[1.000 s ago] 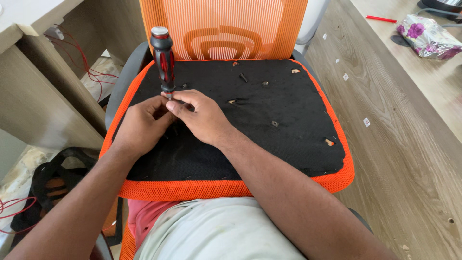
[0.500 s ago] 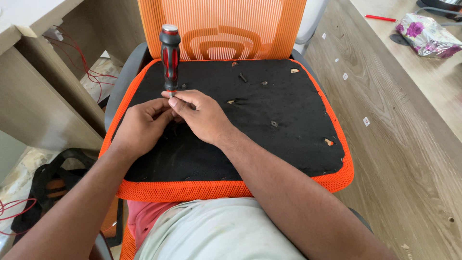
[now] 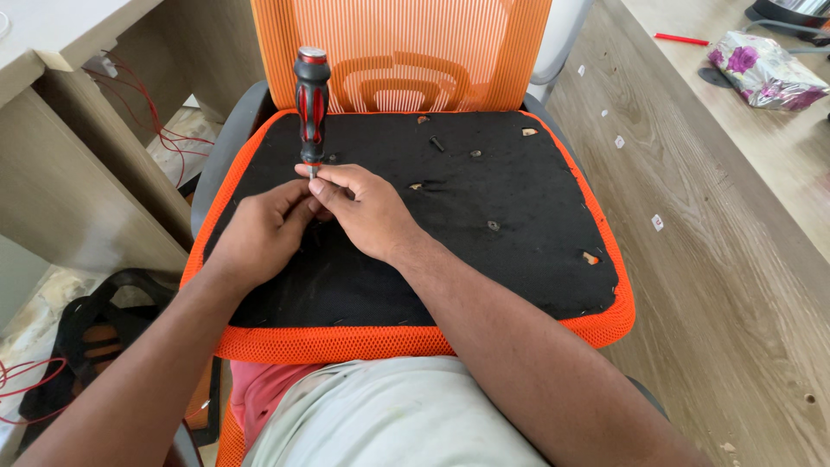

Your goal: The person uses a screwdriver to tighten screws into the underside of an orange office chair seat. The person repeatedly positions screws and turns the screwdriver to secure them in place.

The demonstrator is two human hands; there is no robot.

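Black seat underside (image 3: 484, 259): both hands steady upright screwdriver (image 3: 311, 99).

Both hands meeting on the black underside (image 3: 450, 233) of an orange-rimmed chair seat. Right hand (image 3: 367, 207) pinching the metal shaft of a red-and-black screwdriver (image 3: 311, 104), held upright, handle up, near the seat's far left corner. Left hand (image 3: 264, 229) just beside, fingertips touching the same spot at the tip. Orange mesh backrest (image 3: 402, 52) at the far side. Small loose screws (image 3: 437, 143) scattered further right. Wooden floor (image 3: 718, 285) at right; red wires (image 3: 147, 104) at far left.
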